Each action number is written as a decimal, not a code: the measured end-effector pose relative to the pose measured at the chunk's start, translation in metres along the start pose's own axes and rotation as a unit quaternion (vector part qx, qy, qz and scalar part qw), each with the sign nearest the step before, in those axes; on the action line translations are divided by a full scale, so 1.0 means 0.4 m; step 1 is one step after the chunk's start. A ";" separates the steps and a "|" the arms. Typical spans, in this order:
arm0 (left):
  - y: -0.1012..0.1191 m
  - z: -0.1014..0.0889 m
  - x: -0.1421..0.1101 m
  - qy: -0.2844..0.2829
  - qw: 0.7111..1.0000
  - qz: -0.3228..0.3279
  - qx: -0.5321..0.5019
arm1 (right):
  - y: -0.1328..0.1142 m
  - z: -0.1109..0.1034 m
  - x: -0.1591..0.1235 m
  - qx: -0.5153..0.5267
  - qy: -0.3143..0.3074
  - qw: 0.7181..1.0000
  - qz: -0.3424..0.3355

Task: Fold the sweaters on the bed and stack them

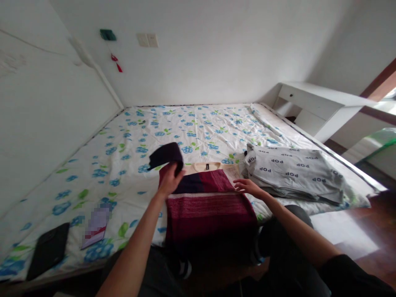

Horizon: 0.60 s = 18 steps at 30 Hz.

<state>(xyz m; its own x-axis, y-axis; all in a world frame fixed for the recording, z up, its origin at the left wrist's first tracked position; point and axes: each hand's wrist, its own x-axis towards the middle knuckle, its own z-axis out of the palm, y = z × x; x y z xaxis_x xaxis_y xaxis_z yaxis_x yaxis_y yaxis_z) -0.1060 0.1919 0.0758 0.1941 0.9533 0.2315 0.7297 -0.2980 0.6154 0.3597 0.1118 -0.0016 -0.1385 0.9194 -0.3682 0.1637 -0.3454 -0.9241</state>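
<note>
A knitted sweater in maroon, navy and cream lies at the bed's near edge, its lower part hanging over toward my knees. Its cream collar with a dark label faces the far wall. My left hand grips a dark sleeve and holds its end raised above the bedding, the cuff bent over to the left. Another sleeve section lies folded across the chest. At that fold's right end, my right hand has its fingers stretched out over the sweater's side; whether they touch the knit is unclear.
A stack of folded grey clothes printed "POP" lies to the right. On the left are a black flat case and a partly blurred purple packet. A flowered sheet covers the bed; a white desk stands beyond its right edge.
</note>
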 end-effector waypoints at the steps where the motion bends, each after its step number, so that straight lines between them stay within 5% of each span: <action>1: 0.028 0.049 -0.012 -0.086 0.995 0.041 0.011 | 0.007 -0.025 0.002 0.047 0.022 0.998 0.026; 3: 0.043 0.113 -0.036 -0.214 0.972 0.095 0.024 | 0.021 -0.062 0.012 0.099 0.083 0.989 0.073; 5: 0.013 0.129 -0.049 -0.256 0.961 0.095 0.039 | 0.033 -0.079 0.029 0.103 0.147 0.978 0.103; 11: -0.136 0.052 -0.039 -0.147 0.982 -0.024 0.113 | 0.053 -0.048 0.092 -0.005 0.160 0.985 0.066; 15: -0.182 0.021 -0.050 -0.138 0.972 -0.079 0.173 | 0.047 -0.026 0.123 -0.150 0.230 0.961 -0.039; 18: -0.204 0.004 -0.058 -0.111 0.969 -0.124 0.184 | 0.042 -0.011 0.146 -0.148 0.232 0.959 -0.074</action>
<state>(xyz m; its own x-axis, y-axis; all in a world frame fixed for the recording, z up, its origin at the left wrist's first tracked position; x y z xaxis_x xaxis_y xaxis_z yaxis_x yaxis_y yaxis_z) -0.1689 0.1941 0.0190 0.0898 0.9926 -0.0820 0.9483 -0.0600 0.3117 0.3588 0.1604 -0.0383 0.2563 0.9626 -0.0875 0.4549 -0.2000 -0.8678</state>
